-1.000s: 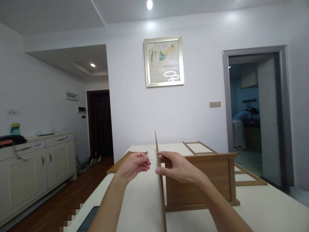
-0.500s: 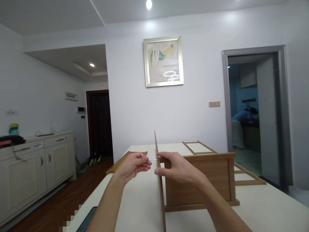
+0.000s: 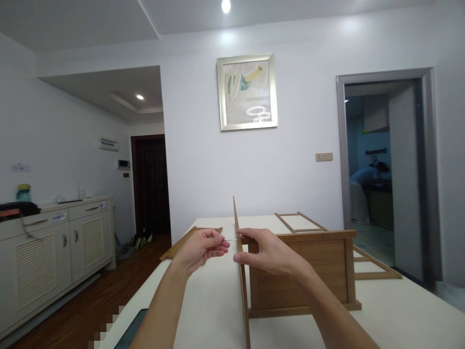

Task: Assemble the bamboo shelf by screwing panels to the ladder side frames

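My left hand (image 3: 205,247) is closed in a pinch on a thin metal rod (image 3: 231,240), which points right and meets an upright wooden frame (image 3: 243,286). Seen almost edge-on, this frame stands along the left end of a brown wooden box-like piece (image 3: 301,271) lying on the table. My right hand (image 3: 269,252) grips the frame at that same spot, its thumb low on the edge and its fingers higher up. The far end of the rod inside my left fingers is hidden.
More wooden frames lie on the white table (image 3: 203,305): one at left (image 3: 181,241), one at the back (image 3: 301,223), one at right (image 3: 378,271). A dark flat object (image 3: 131,329) rests near the left edge. Beyond a doorway, a person (image 3: 361,189) bends over.
Both hands keep their places at the frame, and the rod still meets it. The whole view has shifted very slightly.
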Available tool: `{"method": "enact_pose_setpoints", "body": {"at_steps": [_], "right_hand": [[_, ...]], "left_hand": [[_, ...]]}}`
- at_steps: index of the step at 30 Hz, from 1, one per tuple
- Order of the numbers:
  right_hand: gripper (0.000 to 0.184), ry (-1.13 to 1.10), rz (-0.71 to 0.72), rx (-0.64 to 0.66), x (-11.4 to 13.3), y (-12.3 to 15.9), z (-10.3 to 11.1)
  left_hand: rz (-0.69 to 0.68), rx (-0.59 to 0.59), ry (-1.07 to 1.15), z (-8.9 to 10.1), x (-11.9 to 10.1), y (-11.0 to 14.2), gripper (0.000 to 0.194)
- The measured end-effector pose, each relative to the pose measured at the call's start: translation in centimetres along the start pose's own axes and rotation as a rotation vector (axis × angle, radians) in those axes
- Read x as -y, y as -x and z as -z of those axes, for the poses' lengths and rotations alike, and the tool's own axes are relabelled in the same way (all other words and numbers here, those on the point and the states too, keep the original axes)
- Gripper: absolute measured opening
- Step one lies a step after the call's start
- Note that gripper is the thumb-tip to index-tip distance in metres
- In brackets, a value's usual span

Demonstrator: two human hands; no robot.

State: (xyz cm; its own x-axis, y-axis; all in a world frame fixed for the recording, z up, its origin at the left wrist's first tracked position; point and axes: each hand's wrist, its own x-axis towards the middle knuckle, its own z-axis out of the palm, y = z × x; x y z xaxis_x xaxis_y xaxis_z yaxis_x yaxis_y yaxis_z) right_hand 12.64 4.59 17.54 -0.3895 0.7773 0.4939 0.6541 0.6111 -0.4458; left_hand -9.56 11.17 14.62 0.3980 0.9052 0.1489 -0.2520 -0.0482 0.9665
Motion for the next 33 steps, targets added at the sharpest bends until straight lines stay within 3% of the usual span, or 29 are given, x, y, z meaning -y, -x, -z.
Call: {"method": "enact_pose_setpoints", "body": {"at_steps": [10,18,22,33], "right_hand": [[0.050,-0.013,0.034,0.003,0.28,0.07,0.12],[0.061,-0.038,-0.005,0.004,0.09,0.12,0.06],[0.069,-0.052,-0.032,-0.001,-0.17,0.12,0.00],[0.066,-0.040,-0.030,0.010,0.30,0.19,0.29]], "left_hand": [[-0.021,-0.042,-0.011,-0.33,-0.17,0.04,0.021],[-0.049,-0.063,-0.044,-0.39,-0.11,0.02,0.030],[-0.091,-0.069,-0.175,-0.56,-0.21,0.08,0.037],[-0.124,-0.076,-0.560,-0.62,-1.02,0.93,0.041]]}}
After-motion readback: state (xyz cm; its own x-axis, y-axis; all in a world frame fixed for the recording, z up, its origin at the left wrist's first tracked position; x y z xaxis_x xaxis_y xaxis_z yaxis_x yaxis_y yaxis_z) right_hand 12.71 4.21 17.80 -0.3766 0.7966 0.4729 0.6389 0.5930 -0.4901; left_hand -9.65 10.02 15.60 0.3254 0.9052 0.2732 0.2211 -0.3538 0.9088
